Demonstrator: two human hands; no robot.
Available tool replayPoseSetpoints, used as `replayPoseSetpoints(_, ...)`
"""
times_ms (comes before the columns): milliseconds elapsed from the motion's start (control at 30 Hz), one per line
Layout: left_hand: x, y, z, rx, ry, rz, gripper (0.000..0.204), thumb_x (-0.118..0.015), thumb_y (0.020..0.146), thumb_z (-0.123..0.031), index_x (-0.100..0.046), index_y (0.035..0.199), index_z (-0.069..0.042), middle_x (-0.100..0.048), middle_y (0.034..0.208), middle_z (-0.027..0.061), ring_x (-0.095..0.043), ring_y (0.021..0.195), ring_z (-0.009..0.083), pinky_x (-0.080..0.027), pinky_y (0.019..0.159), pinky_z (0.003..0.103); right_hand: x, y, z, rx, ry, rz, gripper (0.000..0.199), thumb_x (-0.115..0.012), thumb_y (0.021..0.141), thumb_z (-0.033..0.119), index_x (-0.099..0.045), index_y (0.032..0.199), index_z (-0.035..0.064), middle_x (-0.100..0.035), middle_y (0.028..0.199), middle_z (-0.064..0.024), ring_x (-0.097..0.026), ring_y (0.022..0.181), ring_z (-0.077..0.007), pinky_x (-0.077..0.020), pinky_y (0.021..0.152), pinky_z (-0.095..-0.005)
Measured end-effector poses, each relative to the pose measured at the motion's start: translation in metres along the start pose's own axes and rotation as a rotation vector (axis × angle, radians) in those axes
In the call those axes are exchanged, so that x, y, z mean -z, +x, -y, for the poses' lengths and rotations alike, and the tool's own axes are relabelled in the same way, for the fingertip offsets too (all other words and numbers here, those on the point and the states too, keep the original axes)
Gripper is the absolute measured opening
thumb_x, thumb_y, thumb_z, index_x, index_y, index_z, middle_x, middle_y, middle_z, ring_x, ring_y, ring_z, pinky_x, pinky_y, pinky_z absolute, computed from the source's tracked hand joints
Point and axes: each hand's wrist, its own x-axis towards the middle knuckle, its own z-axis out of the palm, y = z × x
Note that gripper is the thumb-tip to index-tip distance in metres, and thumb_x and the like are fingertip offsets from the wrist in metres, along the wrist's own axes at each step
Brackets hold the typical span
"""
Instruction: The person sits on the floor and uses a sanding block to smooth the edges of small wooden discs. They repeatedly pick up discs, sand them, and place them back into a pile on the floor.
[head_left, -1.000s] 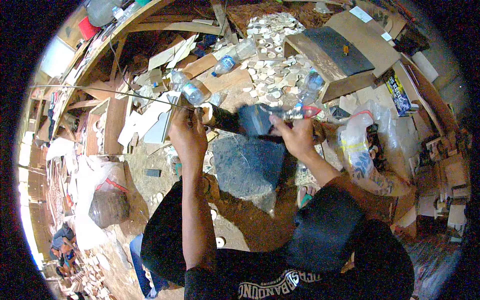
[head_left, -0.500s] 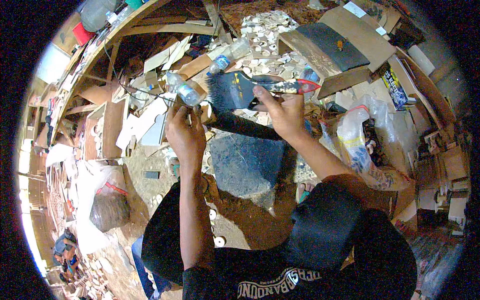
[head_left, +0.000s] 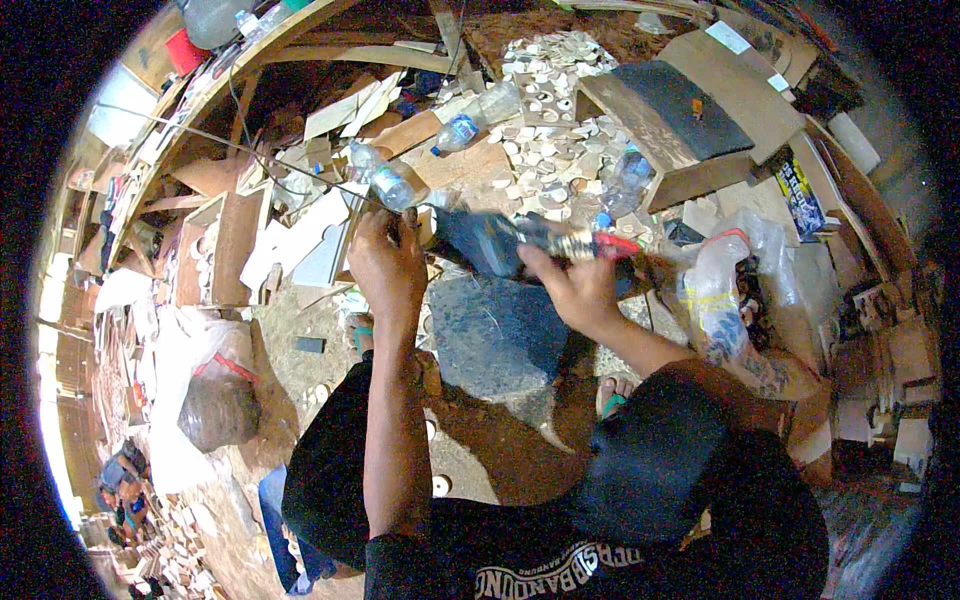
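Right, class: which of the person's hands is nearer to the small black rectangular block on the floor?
Left. The left hand is up and right of the block in the picture; the right hand, gripping a wide black brush with a red-tipped handle, is farther right.

There are two hands: one left hand (head_left: 388, 262) and one right hand (head_left: 585, 292). There is one brush (head_left: 485, 245). Two feet (head_left: 612, 388) wear two green sandals (head_left: 614, 404), one each. Three bottles (head_left: 460, 132) lie on the ground. One red cup (head_left: 182, 52), one dark slab (head_left: 500, 345) and one small block (head_left: 310, 344) show. Two white labels (head_left: 727, 37) stick to the cardboard (head_left: 690, 62). At least two pale discs (head_left: 440, 486) show; the wood chips (head_left: 555, 155) are too many to count.
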Motion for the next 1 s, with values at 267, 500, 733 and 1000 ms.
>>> replayPoseSetpoints(267,-0.005,0.005,-0.002,-0.047,-0.011,0.017,0.027,-0.068,0.080,-0.019,-0.058,0.068,0.003,-0.057,0.065,0.0201,-0.057,0.059,0.0378,-0.043,0.056,0.045,0.008,0.009,-0.002,-0.020,0.079,-0.048,0.026,-0.067,0.086,0.011,-0.061,0.108,-0.0014,-0.068,0.092,-0.0064,-0.062,0.083,-0.0109,-0.0501,0.073,-0.0266)
replayPoseSetpoints(500,0.001,0.007,-0.003,0.031,0.066,0.072,0.023,-0.066,0.081,-0.016,-0.060,0.071,0.004,-0.058,0.067,0.0207,-0.057,0.062,0.0384,-0.043,0.058,0.047,0.005,-0.023,0.004,-0.084,0.055,0.080,0.025,-0.068,0.084,0.008,-0.062,0.106,-0.0025,-0.066,0.098,-0.0108,-0.062,0.090,-0.0151,-0.0494,0.081,-0.0296)
replayPoseSetpoints(733,-0.001,0.004,-0.009,0.020,-0.107,0.056,0.015,-0.066,0.081,-0.014,-0.066,0.081,0.001,-0.063,0.072,0.0167,-0.061,0.065,0.0356,-0.047,0.061,0.042,0.003,-0.009,-0.011,0.230,-0.063,-0.003,0.030,-0.070,0.083,0.010,-0.061,0.108,-0.0041,-0.067,0.096,-0.0104,-0.062,0.087,-0.0151,-0.0493,0.078,-0.0295)
replayPoseSetpoints(1000,0.007,0.002,-0.004,-0.031,-0.049,0.111,0.010,-0.066,0.079,-0.007,-0.063,0.077,0.002,-0.063,0.074,0.0181,-0.062,0.068,0.0356,-0.047,0.061,0.041,0.013,0.003,-0.009,0.111,0.119,-0.166,0.025,-0.070,0.084,0.010,-0.063,0.104,-0.0028,-0.068,0.094,-0.0081,-0.062,0.083,-0.0140,-0.0493,0.076,-0.0287)
